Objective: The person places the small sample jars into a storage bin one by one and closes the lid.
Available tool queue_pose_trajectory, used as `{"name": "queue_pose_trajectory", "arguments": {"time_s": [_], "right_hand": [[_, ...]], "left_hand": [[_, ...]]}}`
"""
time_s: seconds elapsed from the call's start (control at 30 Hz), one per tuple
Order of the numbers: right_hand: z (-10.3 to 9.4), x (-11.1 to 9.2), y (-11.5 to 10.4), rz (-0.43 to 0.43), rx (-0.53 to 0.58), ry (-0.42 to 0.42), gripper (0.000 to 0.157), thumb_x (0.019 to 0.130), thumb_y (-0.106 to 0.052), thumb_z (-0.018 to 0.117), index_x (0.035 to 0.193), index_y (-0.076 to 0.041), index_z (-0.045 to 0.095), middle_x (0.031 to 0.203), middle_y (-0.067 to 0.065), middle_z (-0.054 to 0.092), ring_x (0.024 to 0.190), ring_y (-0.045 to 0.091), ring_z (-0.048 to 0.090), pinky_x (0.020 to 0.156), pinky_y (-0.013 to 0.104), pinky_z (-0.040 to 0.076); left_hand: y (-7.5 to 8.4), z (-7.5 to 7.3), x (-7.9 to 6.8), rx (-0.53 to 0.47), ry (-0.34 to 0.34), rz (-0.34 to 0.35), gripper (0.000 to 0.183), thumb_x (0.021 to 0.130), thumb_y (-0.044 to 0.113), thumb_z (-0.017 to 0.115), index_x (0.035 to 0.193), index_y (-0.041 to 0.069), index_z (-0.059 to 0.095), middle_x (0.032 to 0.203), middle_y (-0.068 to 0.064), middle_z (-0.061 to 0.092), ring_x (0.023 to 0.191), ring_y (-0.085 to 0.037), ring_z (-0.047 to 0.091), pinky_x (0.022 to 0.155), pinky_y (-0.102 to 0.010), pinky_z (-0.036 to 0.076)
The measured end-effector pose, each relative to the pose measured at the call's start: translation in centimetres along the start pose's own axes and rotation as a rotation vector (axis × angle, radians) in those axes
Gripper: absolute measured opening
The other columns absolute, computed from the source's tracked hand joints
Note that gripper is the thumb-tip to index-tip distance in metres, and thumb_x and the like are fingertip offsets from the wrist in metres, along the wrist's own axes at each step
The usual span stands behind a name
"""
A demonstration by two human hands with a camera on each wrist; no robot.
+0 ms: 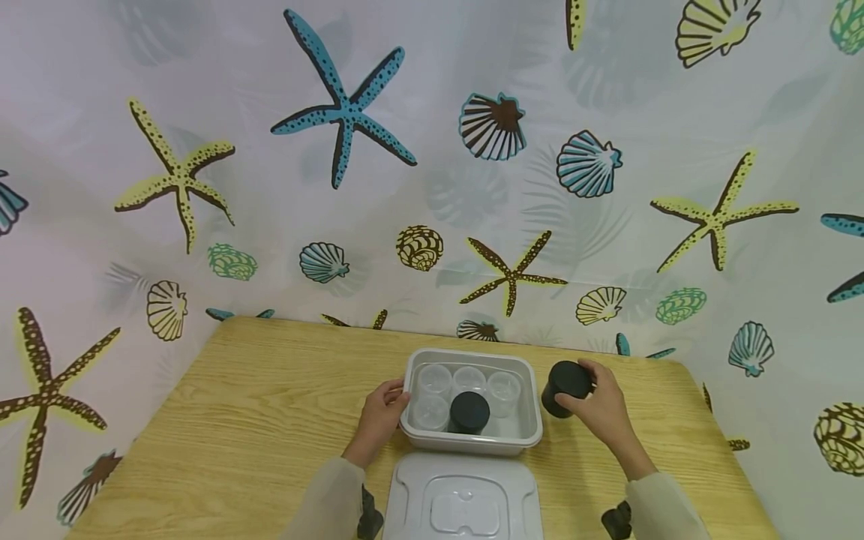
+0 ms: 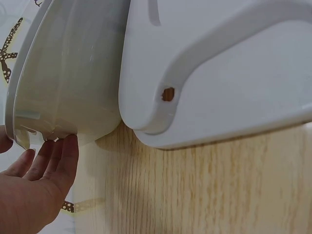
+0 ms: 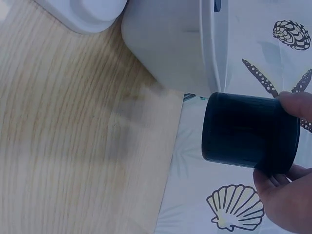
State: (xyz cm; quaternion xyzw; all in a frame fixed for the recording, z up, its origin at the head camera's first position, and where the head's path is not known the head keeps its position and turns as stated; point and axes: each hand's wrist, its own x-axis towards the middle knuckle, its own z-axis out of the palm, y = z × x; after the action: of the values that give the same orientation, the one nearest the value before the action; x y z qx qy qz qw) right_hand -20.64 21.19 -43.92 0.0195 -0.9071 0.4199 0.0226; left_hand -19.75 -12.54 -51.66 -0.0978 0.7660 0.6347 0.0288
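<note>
My right hand (image 1: 603,406) grips a black cylindrical container (image 1: 565,384) by its upper end, just right of a white rectangular plastic bin (image 1: 472,442). The right wrist view shows the black container (image 3: 246,131) between thumb and fingers, raised off the wooden surface. At the bin's left side, my left hand (image 1: 381,418) holds the rim; in the left wrist view its fingers (image 2: 61,158) curl under the bin's rim (image 2: 12,97). Inside the bin stand several clear round containers (image 1: 435,381) and another black container (image 1: 469,411).
A white lid (image 1: 466,502) with a moulded centre lies in front of the bin on the wooden table (image 1: 270,405). Behind the table hangs a white curtain (image 1: 432,187) printed with starfish and shells.
</note>
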Motion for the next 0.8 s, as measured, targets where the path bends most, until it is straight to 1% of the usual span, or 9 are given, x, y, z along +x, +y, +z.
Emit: {"name": "queue_pose_trajectory", "arguments": {"time_s": [0.23,0.53,0.67,0.8], "right_hand": [[0.1,-0.1,-1.1,0.002,0.015,-0.019,0.073,0.08,-0.012,0.073,0.14,0.005,0.036,0.14,0.027,0.038,0.126,0.041,0.042,0.105,0.053,0.037],[0.6,-0.2,-1.7,-0.031,0.022,-0.02,0.072,0.079,-0.011,0.074,0.139,0.006,0.037,0.139,0.027,0.039,0.123,0.041,0.044,0.105,0.054,0.037],[0.9,-0.2,-1.9,-0.034,0.03,-0.023,0.071,0.079,-0.01,0.074,0.138,0.006,0.038,0.139,0.027,0.04,0.123,0.04,0.045,0.104,0.053,0.037],[1.3,-0.2,-2.2,-0.038,0.032,-0.022,0.071,0.079,-0.01,0.075,0.138,0.006,0.039,0.139,0.027,0.041,0.123,0.04,0.045,0.104,0.053,0.038]], "left_hand": [[0.1,0.0,-0.1,-0.004,0.001,0.0,0.037,0.098,0.012,0.051,0.132,-0.001,0.05,0.122,-0.024,0.059,0.097,-0.021,0.062,0.065,-0.024,0.05],[0.1,0.0,0.0,0.0,0.002,0.003,0.037,0.098,0.012,0.051,0.132,-0.002,0.05,0.122,-0.024,0.06,0.096,-0.022,0.062,0.065,-0.024,0.05],[0.1,0.0,0.0,-0.002,0.0,-0.007,0.037,0.098,0.012,0.051,0.133,-0.001,0.049,0.123,-0.024,0.059,0.097,-0.022,0.062,0.065,-0.024,0.05],[0.1,0.0,0.1,-0.007,0.001,-0.002,0.038,0.098,0.012,0.051,0.133,-0.002,0.049,0.123,-0.025,0.059,0.098,-0.024,0.062,0.065,-0.024,0.05]]}}
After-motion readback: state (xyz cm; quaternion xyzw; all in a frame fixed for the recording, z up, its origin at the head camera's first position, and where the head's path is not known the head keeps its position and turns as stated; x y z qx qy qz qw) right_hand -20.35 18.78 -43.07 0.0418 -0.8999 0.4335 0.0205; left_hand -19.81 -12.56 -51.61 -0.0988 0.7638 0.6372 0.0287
